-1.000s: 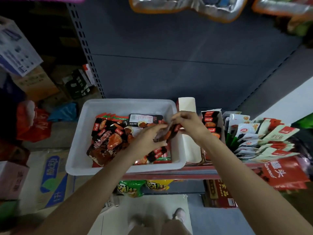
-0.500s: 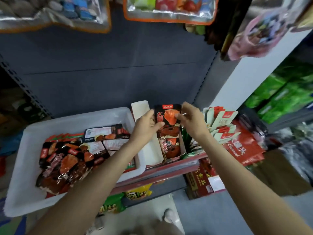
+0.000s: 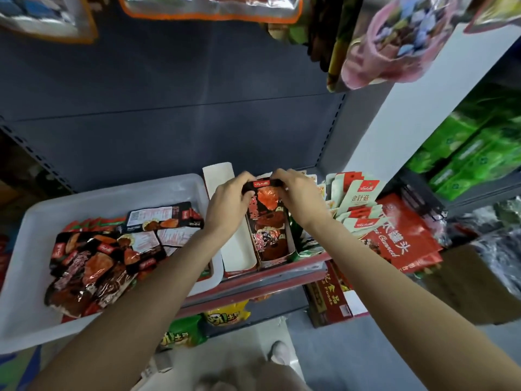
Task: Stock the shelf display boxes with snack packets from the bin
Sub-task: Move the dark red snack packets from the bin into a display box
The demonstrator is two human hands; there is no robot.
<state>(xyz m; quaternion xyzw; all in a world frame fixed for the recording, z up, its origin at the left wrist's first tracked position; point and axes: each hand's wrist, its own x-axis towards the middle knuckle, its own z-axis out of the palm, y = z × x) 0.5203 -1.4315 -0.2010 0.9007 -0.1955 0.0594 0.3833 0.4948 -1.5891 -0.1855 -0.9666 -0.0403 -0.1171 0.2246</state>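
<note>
A white plastic bin (image 3: 33, 314) on the shelf at left holds several black-and-red snack packets (image 3: 93, 266). To its right stand two narrow display boxes: a white one (image 3: 239, 252) showing no packets and one (image 3: 275, 259) holding black-and-red packets. My left hand (image 3: 229, 203) and my right hand (image 3: 298, 197) both pinch the top edge of a black-and-red snack packet (image 3: 266, 198), held upright at the back of the second box. My fingers hide the packet's upper corners.
White-and-red packets (image 3: 355, 204) fill the display beside the boxes, with a red canned-food pack (image 3: 400, 238) further right. The red shelf lip (image 3: 267, 280) runs along the front. Bagged goods (image 3: 394, 38) hang overhead. Green boxes (image 3: 473, 142) stack at right. A shoe (image 3: 279, 352) shows below.
Both hands carried the packet from over the bin to the right, then lowered it into the back of the second display box. The view swung right.
</note>
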